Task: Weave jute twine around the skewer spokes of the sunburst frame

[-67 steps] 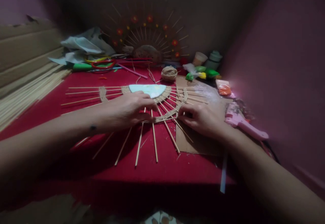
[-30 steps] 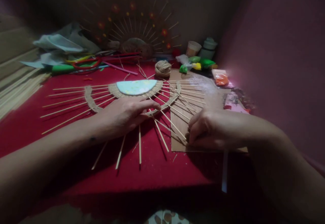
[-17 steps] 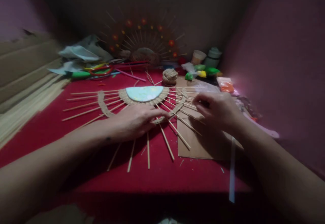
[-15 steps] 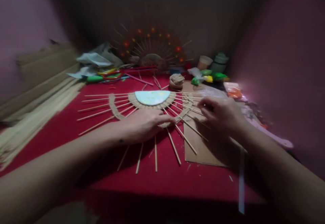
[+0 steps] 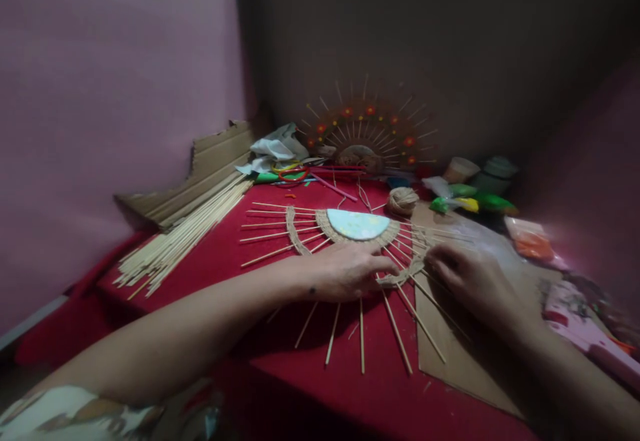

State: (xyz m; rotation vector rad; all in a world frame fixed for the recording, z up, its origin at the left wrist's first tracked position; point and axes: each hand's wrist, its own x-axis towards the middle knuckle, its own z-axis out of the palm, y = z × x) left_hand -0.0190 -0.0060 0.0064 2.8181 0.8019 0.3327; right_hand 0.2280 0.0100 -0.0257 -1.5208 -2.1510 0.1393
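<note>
2 hands (image 5: 387, 271) — thin round sticks (image 5: 361, 341), coarse twine arc (image 5: 296, 234)

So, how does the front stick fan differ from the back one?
The front fan lies flat, sticks fanning toward the person; the back fan stands upright, sticks fanning upward. The back fan carries red flowers; the front fan shows none. Both are half-round, with sticks spreading outward.

Left hand (image 5: 345, 273): covers the woven band's (image 5: 296, 233) lower middle
Right fingertips (image 5: 431, 257): grip unclear
Pink tool (image 5: 583, 327): cut off, right edge
Bottle (image 5: 495, 175): blurred
</note>
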